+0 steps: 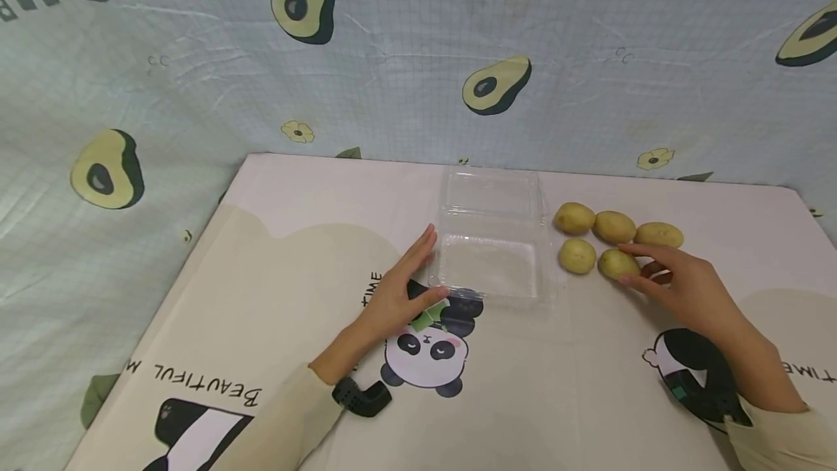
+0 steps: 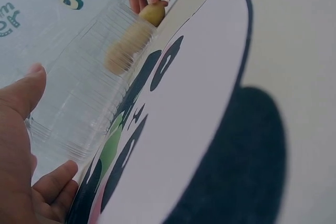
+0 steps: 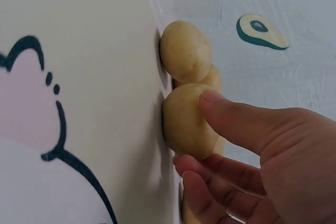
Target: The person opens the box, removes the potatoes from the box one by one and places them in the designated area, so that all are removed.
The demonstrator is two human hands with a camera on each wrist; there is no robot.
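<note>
A clear plastic clamshell box (image 1: 490, 267) lies with its lid (image 1: 492, 191) folded back toward the wall. My left hand (image 1: 397, 295) is at the box's left side, its fingers extended and thumb by the front corner. To the right of the box my right hand (image 1: 693, 289) pinches a small yellow potato (image 1: 617, 264) between thumb and fingers. In the right wrist view the thumb lies on this potato (image 3: 186, 121), which is at the table surface. Other potatoes (image 1: 577, 256) are grouped around it, with a back row (image 1: 615, 227) behind.
A pale tablecloth (image 1: 314, 195) printed with pandas and lettering covers the table. Behind and to the left hangs a light sheet (image 1: 392, 35) with avocado prints. Black wrist straps show at both sleeves, such as the left one (image 1: 362, 396).
</note>
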